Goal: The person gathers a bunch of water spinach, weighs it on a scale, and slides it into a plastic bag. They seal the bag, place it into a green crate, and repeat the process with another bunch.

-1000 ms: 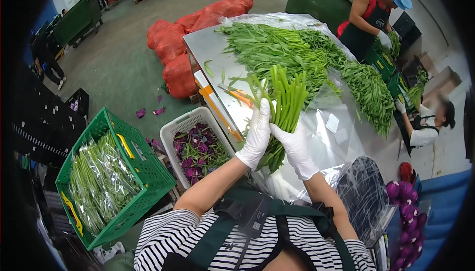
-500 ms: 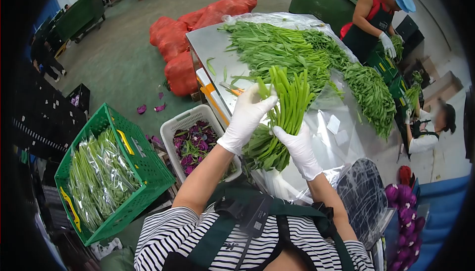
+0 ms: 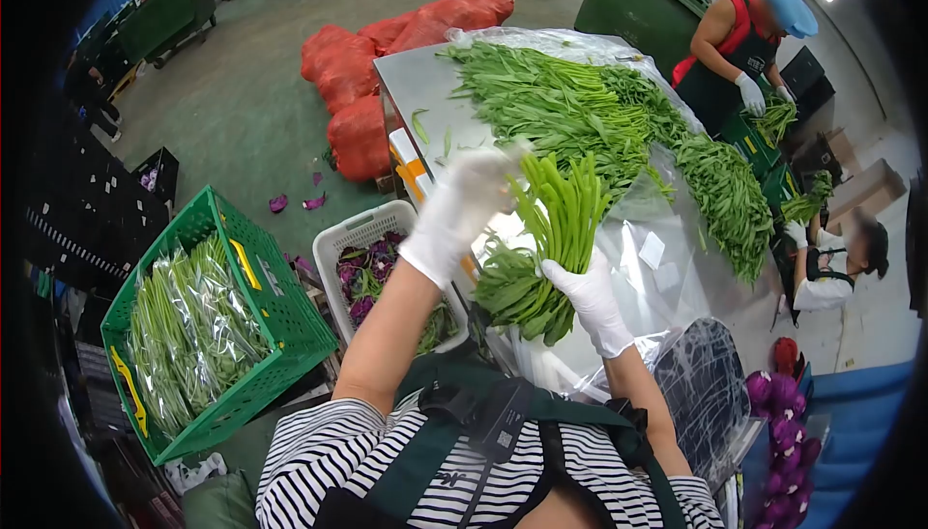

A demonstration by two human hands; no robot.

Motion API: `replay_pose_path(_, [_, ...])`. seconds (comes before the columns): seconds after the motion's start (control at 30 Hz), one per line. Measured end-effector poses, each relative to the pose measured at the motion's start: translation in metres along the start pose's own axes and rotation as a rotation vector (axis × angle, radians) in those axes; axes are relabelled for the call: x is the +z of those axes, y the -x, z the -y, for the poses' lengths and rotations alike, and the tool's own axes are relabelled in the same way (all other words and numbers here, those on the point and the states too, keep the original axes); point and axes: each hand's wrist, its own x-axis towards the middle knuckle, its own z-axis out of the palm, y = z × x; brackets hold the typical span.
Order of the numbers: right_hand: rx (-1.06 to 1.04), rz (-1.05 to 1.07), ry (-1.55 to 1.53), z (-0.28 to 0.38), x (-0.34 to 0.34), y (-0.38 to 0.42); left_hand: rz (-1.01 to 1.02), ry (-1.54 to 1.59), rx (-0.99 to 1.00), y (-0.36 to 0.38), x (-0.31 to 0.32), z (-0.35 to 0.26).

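Gripping it from below, the right hand (image 3: 583, 289) holds a bunch of green stems (image 3: 551, 239) upright above the near edge of the surface (image 3: 425, 85). The left hand (image 3: 462, 202), blurred, is raised just left of the stem tops; its grip cannot be told. Beyond, a heap of greens (image 3: 580, 104) is spread.

Tabletop (image 3: 411, 80): ahead, carrying the pile of greens (image 3: 580, 109).
Bundle (image 3: 546, 239): over the tabletop's near edge, between left hand (image 3: 459, 205) and right hand (image 3: 590, 297).
Basket (image 3: 362, 234): on the floor, left of the tabletop.
Crate (image 3: 280, 316): left of the basket, with bagged greens (image 3: 188, 336) inside.
Sacks (image 3: 358, 65): beyond the basket.
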Motion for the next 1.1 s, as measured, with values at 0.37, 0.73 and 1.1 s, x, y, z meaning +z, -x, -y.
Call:
replay_pose_path(0.37, [0.065,0.034,-0.018,0.006,0.006,-0.002,-0.063,-1.641,0.744,-0.003,0.025,-0.020])
replay_pose_path(0.73, [-0.061,0.058,0.204,0.007,0.014,0.001,0.153,-1.720,0.599,-0.004,0.044,-0.008])
replay_pose_path(1.1, [0.056,0.093,0.189,0.006,0.011,-0.003,0.069,-2.086,0.911,0.007,0.056,-0.001])
